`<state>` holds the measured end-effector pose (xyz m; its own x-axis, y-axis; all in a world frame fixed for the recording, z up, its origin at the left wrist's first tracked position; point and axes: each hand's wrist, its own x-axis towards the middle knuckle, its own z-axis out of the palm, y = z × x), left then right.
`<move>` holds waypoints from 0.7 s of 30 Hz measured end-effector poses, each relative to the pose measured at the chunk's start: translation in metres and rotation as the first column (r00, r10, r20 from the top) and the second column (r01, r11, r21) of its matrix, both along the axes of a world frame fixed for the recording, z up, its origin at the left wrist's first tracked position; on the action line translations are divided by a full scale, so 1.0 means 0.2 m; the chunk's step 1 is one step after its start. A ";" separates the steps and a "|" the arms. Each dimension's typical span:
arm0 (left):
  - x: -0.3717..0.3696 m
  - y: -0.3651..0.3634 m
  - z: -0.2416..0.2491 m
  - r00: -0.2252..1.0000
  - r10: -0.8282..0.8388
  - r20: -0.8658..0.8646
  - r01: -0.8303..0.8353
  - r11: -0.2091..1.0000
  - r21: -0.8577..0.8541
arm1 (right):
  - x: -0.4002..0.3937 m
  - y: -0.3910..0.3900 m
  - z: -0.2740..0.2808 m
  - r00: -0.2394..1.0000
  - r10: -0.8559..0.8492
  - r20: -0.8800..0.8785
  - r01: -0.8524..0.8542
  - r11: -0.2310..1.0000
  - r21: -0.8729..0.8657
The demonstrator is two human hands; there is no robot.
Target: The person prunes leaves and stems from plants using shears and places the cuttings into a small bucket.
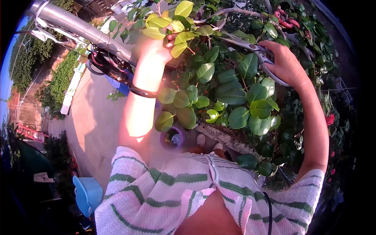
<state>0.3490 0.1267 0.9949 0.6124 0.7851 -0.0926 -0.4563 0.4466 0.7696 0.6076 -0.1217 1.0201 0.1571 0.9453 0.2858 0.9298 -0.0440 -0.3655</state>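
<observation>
My left hand [158, 49] is raised among yellow-green leaves [178, 25] at the top middle, its fingers closed around a leafy twig; the leaves partly cover them. In my right hand [284, 64] is a pair of metal scissors [270, 70], with my fingers at the handle loops. The blades point left, toward the branches between my hands, and their tips are hard to make out among the foliage. Below the scissors spreads a shrub with broad, glossy dark green leaves [231, 93].
A metal pole [86, 29] slants across the upper left, with black cables [105, 66] hanging beneath it. A purple-rimmed bucket [172, 139] stands near my feet. At lower left is a light blue tub [88, 196]. Pale branches [235, 11] cross the top, and red flowers [329, 119] show at right.
</observation>
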 end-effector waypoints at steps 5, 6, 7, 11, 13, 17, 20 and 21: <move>-0.05 0.17 -0.04 0.918 -0.279 0.282 0.306 0.950 -0.055 | -0.05 0.18 0.00 0.997 0.074 -0.004 -0.074 0.996 -0.050; -0.05 0.20 -0.03 0.874 -0.345 0.341 0.394 0.915 -0.084 | -0.06 0.21 -0.01 0.997 0.073 0.012 -0.072 0.997 -0.042; -0.05 0.22 -0.02 0.825 -0.405 0.394 0.479 0.871 -0.109 | -0.07 0.24 -0.01 0.995 0.084 0.049 -0.082 0.996 -0.046; -0.02 0.26 -0.01 0.928 -0.298 0.224 0.316 0.947 -0.052 | -0.12 0.31 -0.01 0.994 0.070 0.086 -0.071 0.997 0.007; 0.01 0.24 0.03 0.946 -0.280 0.161 0.288 0.957 -0.026 | -0.14 0.33 0.01 0.992 0.088 0.091 -0.084 0.995 -0.048; 0.04 0.03 0.17 0.922 -0.361 0.136 0.360 0.932 0.038 | -0.17 0.35 0.00 0.991 0.116 0.070 -0.110 0.990 -0.092; 0.06 -0.11 0.24 0.907 -0.408 0.108 0.388 0.907 0.164 | -0.16 0.37 -0.04 0.992 0.128 -0.001 -0.127 0.986 -0.109; 0.06 -0.13 0.24 0.905 -0.413 0.102 0.391 0.902 0.183 | -0.15 0.37 -0.05 0.991 0.129 -0.030 -0.131 0.985 -0.114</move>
